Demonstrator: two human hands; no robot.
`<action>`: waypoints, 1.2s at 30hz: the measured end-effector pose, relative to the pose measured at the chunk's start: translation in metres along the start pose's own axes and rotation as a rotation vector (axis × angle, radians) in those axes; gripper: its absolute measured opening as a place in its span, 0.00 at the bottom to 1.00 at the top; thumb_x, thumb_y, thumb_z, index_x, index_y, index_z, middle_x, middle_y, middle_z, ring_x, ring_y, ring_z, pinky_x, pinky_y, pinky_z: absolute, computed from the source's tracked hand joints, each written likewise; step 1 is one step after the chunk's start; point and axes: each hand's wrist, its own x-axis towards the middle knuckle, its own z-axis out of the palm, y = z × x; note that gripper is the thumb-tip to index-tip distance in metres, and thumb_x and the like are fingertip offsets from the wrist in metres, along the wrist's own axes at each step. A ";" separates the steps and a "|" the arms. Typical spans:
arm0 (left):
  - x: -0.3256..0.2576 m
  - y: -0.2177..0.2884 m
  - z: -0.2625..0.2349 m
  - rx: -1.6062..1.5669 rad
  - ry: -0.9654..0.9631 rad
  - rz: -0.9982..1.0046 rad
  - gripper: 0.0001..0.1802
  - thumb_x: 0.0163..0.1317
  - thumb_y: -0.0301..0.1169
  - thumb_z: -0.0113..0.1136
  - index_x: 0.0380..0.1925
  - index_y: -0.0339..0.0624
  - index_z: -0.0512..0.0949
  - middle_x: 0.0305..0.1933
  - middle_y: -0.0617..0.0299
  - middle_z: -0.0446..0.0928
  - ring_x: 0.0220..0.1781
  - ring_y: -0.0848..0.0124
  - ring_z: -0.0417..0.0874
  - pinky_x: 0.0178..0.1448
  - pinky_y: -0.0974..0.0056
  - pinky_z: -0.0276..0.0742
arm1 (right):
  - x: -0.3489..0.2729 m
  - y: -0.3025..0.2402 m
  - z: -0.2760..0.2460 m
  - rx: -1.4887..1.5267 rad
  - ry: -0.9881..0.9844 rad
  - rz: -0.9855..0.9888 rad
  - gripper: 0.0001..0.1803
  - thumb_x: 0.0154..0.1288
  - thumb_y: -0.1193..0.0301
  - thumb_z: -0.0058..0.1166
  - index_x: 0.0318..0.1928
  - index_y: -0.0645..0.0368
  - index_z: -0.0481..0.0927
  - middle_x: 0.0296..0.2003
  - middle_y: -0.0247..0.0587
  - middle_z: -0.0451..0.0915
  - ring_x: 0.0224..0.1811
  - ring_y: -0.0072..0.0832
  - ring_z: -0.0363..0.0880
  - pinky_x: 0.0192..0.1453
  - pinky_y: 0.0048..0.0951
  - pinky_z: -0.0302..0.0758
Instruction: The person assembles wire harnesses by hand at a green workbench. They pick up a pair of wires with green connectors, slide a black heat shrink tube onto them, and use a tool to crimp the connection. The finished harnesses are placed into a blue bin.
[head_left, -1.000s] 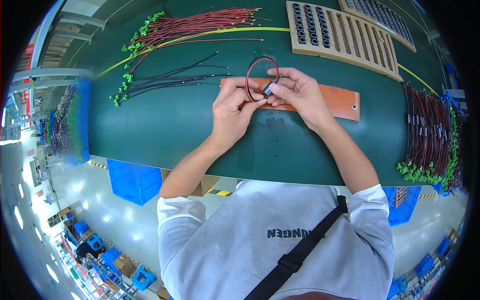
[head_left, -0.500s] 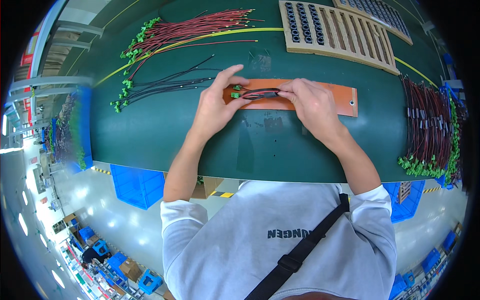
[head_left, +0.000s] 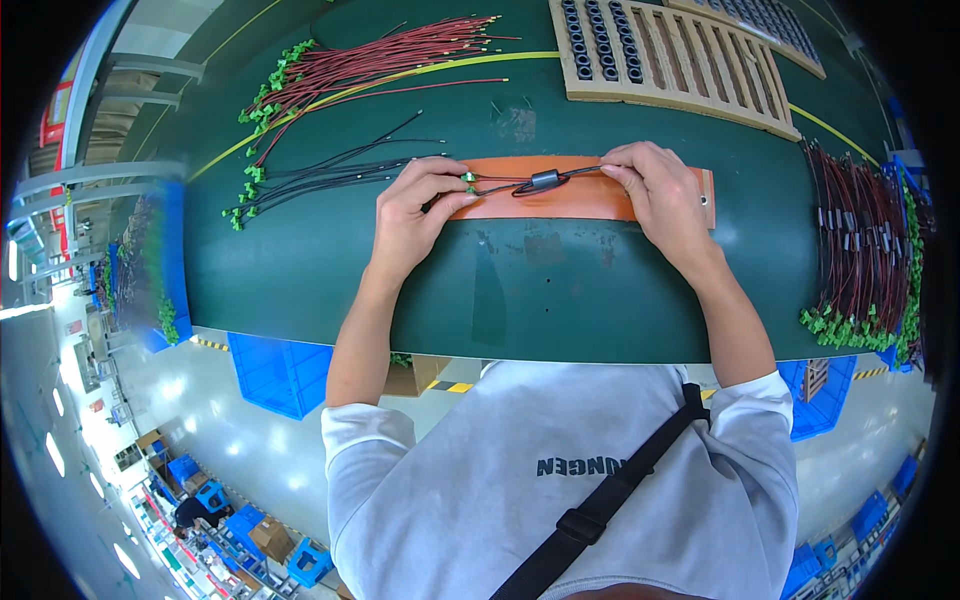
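Note:
Over an orange board (head_left: 580, 208) I hold a red and black wire assembly stretched between my hands. My left hand (head_left: 415, 205) is closed on its green connectors (head_left: 470, 184) at the left end. My right hand (head_left: 655, 185) pinches the wire ends at the board's right part. Between them a dark ferrite core (head_left: 545, 180) sits on the wires, which loop through or around it. To the left of my left hand lie loose black wires (head_left: 330, 168) with green connectors.
Red wires (head_left: 390, 55) with green connectors lie at the far left. A wooden slotted rack (head_left: 690, 65) holding dark cores stands far right, a second rack (head_left: 750, 30) behind it. Finished-looking bundled wires (head_left: 860, 250) hang at the right table edge. A blue bin (head_left: 280, 370) is below the front edge.
My right hand has moved right, drawing the wires out straighter. The core, partly covered by my fingers before, now shows between my hands. My left fingers have closed on the connectors.

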 end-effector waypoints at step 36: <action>0.074 0.059 0.083 -0.538 -0.287 -0.203 0.08 0.70 0.27 0.65 0.43 0.35 0.88 0.37 0.61 0.87 0.30 0.80 0.76 0.36 0.72 0.73 | -0.018 0.019 -0.008 0.659 0.069 0.490 0.10 0.71 0.69 0.65 0.42 0.65 0.87 0.32 0.32 0.87 0.32 0.14 0.82 0.37 0.18 0.79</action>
